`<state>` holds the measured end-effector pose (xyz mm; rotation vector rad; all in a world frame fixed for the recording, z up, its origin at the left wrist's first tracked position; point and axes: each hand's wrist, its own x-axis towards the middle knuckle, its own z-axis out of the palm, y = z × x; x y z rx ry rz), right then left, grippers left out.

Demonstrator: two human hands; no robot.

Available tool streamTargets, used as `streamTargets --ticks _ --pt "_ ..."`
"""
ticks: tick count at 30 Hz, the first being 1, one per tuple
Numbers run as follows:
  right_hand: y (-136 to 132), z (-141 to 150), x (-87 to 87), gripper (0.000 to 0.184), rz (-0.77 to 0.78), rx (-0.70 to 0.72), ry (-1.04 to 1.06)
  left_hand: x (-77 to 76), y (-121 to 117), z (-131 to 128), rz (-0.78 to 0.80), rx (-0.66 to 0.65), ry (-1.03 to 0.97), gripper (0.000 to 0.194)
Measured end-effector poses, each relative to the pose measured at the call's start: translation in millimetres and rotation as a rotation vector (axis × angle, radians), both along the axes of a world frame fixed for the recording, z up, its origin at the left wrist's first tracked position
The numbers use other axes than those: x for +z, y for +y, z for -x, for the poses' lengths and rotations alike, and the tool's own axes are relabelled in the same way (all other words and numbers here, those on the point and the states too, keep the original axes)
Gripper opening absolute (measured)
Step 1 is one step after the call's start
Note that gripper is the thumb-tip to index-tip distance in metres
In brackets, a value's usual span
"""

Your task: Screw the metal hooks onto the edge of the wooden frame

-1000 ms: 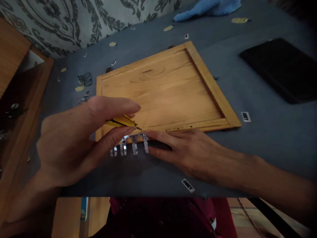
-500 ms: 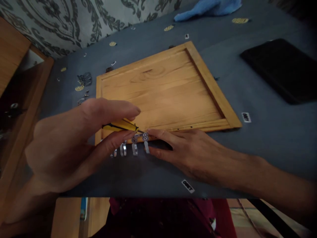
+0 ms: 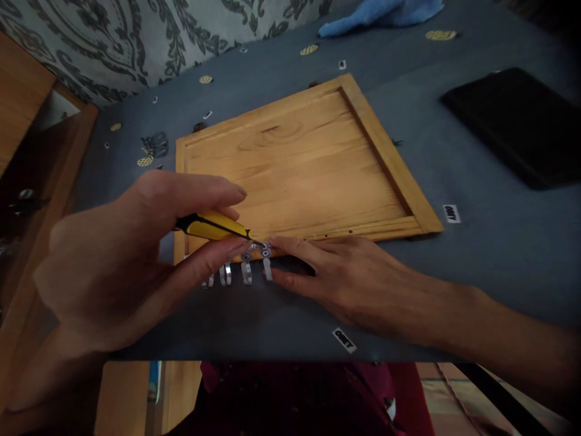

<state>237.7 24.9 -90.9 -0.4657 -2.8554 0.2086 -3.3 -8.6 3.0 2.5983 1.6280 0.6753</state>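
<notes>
My left hand (image 3: 131,254) is closed around a yellow-and-black screwdriver (image 3: 209,227), whose tip points at the right end of a shiny metal hook rack (image 3: 245,263). That rack lies against the near edge of a wooden panel (image 3: 299,163) with a raised frame. My right hand (image 3: 345,278) rests flat on the grey cloth, fingers stretched out, with the fingertips touching the rack's right end beside the screwdriver tip.
The panel lies on a grey cloth-covered table (image 3: 476,242). A black flat object (image 3: 517,124) sits at the right, a blue cloth (image 3: 381,15) at the far edge. Small metal parts (image 3: 154,148), yellow discs and little labels are scattered about. A wooden cabinet (image 3: 27,151) stands at the left.
My left hand has drawn back leftwards a little, exposing more of the screwdriver handle; its tip has moved right to the rack's right end. The right hand has stayed put.
</notes>
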Motion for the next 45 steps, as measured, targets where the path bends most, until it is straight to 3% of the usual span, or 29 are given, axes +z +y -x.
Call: streamTargets --ticks 5,19,24,32,37,45 --pt "-1.4 -0.8 -0.3 0.040 -0.021 -0.008 -0.004 0.1 0.3 1.6 0.012 0.016 0.019 0.034" --pt "-2.1 0.4 1.7 0.036 -0.030 -0.019 -0.006 5.8 4.7 -5.3 0.233 -0.176 -0.139 0.031" --pt "-1.3 0.0 0.1 0.038 -0.014 -0.004 -0.010 6.8 9.5 -5.6 0.196 -0.217 -0.124 0.035" --pt "-0.6 -0.6 1.4 0.046 0.039 0.006 -0.064 5.7 4.7 -4.5 0.131 -0.108 -0.043 0.018" --pt "-0.5 0.3 2.1 0.038 0.031 -0.007 -0.063 4.7 3.7 -6.9 0.099 -0.106 -0.035 0.019" --pt "-1.2 -2.0 -3.2 0.040 0.020 0.001 0.013 6.4 5.2 -5.3 0.135 -0.093 -0.160 0.022"
